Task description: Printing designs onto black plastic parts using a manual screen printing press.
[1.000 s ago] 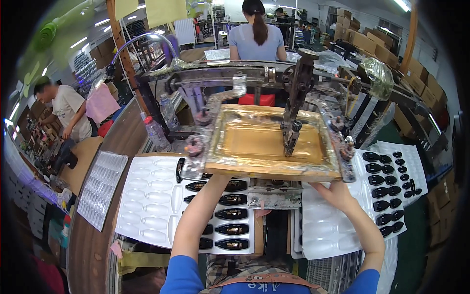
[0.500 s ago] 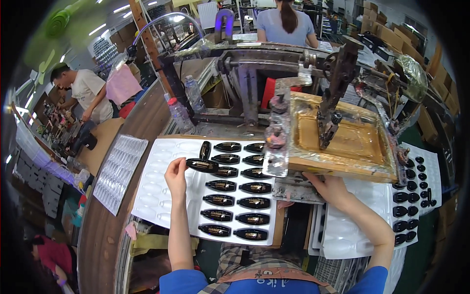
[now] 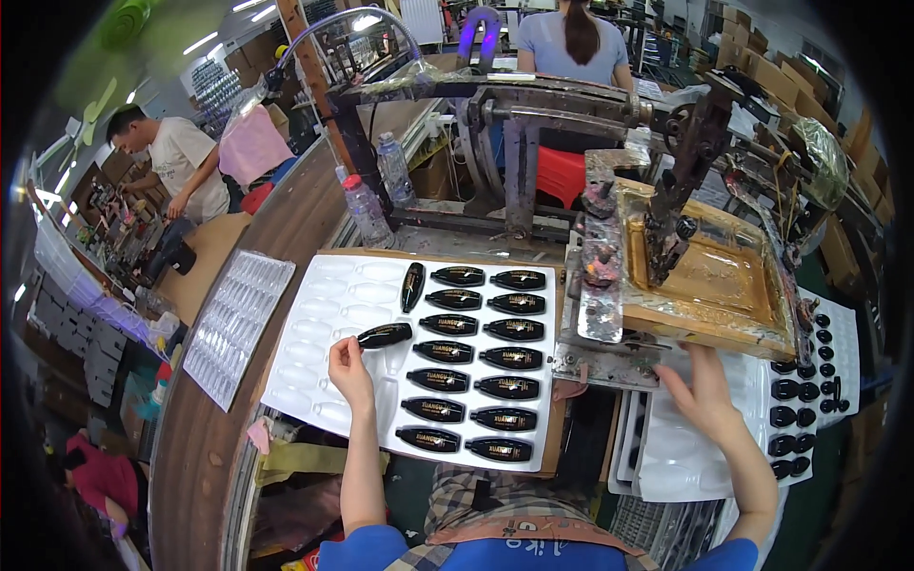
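My left hand (image 3: 352, 373) pinches the left end of a glossy black tapered bottle-shaped piece (image 3: 386, 335), tilted slightly, over the left side of a white moulded tray (image 3: 319, 381). In the tray's right part lie two columns of similar black pieces (image 3: 443, 352) with gold print. One more black piece (image 3: 412, 287) stands lengthwise at the top, beside the columns. Under the front edge of a wooden-framed printing screen (image 3: 700, 328) is my right hand (image 3: 709, 395), thumb spread away from the fingers. The frame partly hides its fingertips; nothing shows in that hand.
The press's metal arm (image 3: 666, 219) rises above the screen. More white trays (image 3: 695, 457) with black pieces lie at the right. A clear tray (image 3: 238, 328) and red-capped bottle (image 3: 365, 209) stand left. Other people work beyond.
My left hand has drawn the black piece down and left, away from the printed columns, and tilted it. My right hand has shifted right along the screen's front edge. The whole view has shifted slightly.
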